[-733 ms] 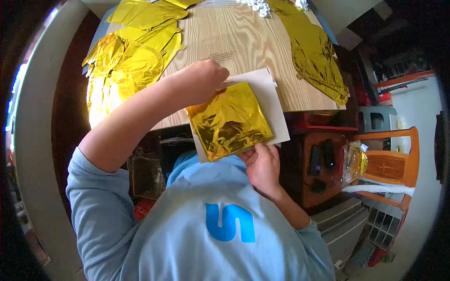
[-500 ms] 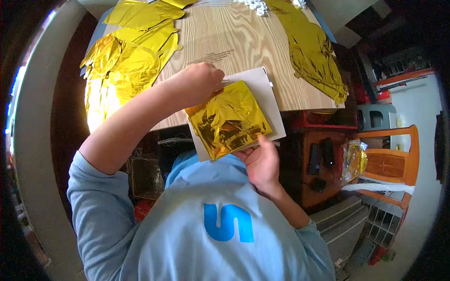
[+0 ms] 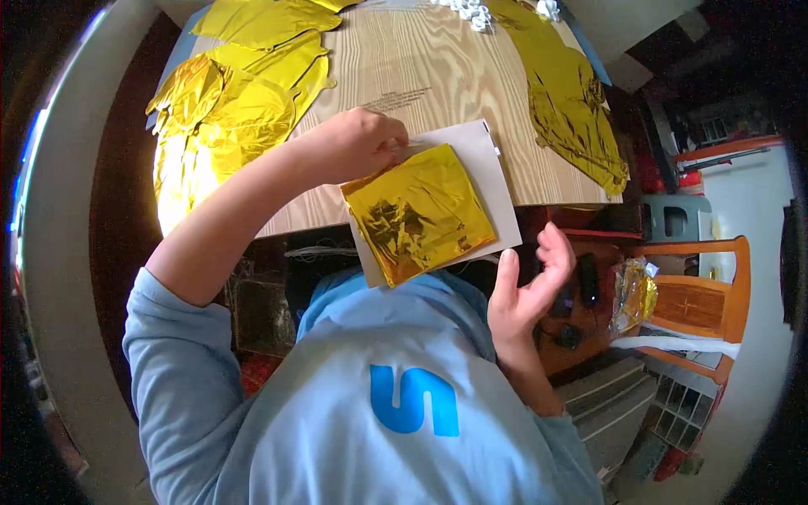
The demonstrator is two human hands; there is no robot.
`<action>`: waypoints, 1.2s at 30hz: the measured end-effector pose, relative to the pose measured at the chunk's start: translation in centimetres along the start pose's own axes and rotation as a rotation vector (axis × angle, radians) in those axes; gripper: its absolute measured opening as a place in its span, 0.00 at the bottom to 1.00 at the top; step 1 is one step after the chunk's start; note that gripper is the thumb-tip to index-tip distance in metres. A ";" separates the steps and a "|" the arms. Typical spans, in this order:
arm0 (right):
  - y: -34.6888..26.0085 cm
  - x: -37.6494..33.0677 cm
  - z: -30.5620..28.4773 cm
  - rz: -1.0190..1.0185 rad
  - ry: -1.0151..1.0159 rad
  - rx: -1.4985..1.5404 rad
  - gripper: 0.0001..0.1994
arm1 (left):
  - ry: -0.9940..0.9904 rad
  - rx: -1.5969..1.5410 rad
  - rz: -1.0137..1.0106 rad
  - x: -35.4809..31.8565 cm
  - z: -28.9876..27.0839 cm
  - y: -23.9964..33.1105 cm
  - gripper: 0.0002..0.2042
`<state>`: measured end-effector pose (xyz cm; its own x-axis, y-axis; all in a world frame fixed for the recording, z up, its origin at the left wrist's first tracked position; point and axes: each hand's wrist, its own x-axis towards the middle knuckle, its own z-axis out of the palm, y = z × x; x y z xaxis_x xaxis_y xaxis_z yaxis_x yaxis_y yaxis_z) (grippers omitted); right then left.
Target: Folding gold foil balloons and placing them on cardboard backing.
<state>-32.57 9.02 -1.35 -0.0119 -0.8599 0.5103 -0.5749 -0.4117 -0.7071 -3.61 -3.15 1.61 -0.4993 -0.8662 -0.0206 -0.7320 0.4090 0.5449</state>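
A gold foil balloon, folded into a flat crinkled square, lies on a white card that juts past the table's near edge. My left hand is closed at the far left edge of the foil, its fingertips partly hidden behind the knuckles. To the right of the card, clear of it, my right hand is raised with thumb and fingers apart and nothing in it.
Flat gold foil balloons cover the left of the wooden table, and another lies along the right. Small white pieces sit at the far edge. A wooden chair with a clear packet stands at right.
My right hand has let go of the near right corner of the foil and card and moved right, its fingers opening. My left hand stays at the far left edge.
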 end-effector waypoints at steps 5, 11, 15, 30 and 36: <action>-4.1 5.8 3.2 -0.546 -0.427 -0.118 0.16 | -0.054 -0.059 0.007 0.9 -0.4 -0.8 0.13; -3.4 5.1 9.3 -0.496 -0.557 -0.260 0.22 | -0.135 -0.124 -0.059 1.3 -2.0 -0.8 0.13; -4.9 4.9 9.6 -0.400 -0.601 -0.395 0.25 | -0.143 -0.145 -0.045 1.3 -2.3 -1.4 0.13; -2.9 5.9 11.1 -0.272 -0.470 -0.088 0.19 | 0.142 0.010 0.161 0.3 0.1 0.0 0.12; -1.5 6.5 8.3 -0.219 -0.288 0.025 0.16 | 0.303 0.382 0.298 -1.5 2.4 -0.6 0.17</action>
<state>-25.01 1.51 -1.01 0.3421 -0.7988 0.4948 -0.5180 -0.5997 -0.6100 -3.53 -1.38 -0.68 -0.5957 -0.7180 0.3599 -0.7237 0.6742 0.1472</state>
